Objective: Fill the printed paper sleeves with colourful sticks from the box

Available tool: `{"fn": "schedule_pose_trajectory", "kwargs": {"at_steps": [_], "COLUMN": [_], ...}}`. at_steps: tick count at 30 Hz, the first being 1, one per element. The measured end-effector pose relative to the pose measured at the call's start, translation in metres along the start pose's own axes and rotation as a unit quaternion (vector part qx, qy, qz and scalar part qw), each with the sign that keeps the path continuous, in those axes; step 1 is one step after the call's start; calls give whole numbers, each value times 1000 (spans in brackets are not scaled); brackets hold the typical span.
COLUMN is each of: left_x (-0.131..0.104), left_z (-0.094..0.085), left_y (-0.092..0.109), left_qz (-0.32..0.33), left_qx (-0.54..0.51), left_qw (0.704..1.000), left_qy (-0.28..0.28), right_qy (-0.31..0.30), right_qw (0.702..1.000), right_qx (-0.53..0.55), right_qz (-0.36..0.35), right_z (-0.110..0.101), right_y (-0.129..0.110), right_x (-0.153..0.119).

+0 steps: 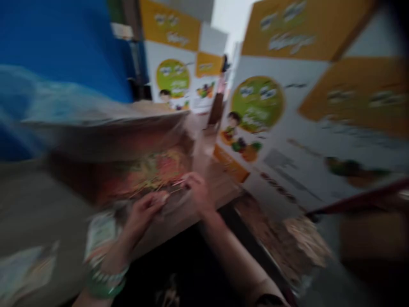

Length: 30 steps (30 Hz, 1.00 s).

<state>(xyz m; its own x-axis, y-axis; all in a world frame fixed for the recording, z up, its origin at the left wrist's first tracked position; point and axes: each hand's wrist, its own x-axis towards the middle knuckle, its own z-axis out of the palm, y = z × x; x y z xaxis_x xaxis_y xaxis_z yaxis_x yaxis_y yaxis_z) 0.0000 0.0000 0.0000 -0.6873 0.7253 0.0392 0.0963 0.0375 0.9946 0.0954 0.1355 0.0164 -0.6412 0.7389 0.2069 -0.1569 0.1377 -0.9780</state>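
A lined carton (220,183) stands before me, holding a heap of thin, stick-like pieces (159,168) in red, orange and yellow-green. Over its near edge, my right hand (198,192) pinches a few thin pinkish sticks (178,182) at their ends. My left hand (148,209) is beside it, nearer the left, with fingers pressed together at the clear plastic liner (179,202). What those fingers hold is too blurred to make out. A pale green bangle (107,288) and a beaded bracelet are on my left wrist.
Large white and orange printed cartons (287,102) stand close on the right, and more such cartons (172,55) at the back. A blue surface (64,42) rises at the left. Flat packets (28,270) lie at lower left. Brown bundled material (303,238) sits at lower right.
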Motion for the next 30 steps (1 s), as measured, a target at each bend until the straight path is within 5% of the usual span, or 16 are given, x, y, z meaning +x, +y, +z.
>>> {"fn": "schedule_pose_trajectory", "kwargs": {"at_steps": [3,11,19,24,30], "left_x": [-26,-21,-22,-21,-27], "left_z": [-32,-29,-39,-52,-65], "left_y": [-13,-9,-30,-42,-54], "left_qz": [-42,0,-3,-31,1], "left_qx": [-28,-48,-85,-209,-164], "left_qw": [999,999,996,976,984], "left_qy": [-1,-26,2,55,62], "right_qy": [-45,-107,-265,-253,-242], "right_qw": [996,993,946,958,963], "right_qx": [72,-4,-141,-132,-115], "right_qz": [-25,-53,-125,-35,7], "right_z": [25,37,47,54,79], "right_y": [16,19,18,36,64], "right_x": [-7,-9,-6,-8,-10]}}
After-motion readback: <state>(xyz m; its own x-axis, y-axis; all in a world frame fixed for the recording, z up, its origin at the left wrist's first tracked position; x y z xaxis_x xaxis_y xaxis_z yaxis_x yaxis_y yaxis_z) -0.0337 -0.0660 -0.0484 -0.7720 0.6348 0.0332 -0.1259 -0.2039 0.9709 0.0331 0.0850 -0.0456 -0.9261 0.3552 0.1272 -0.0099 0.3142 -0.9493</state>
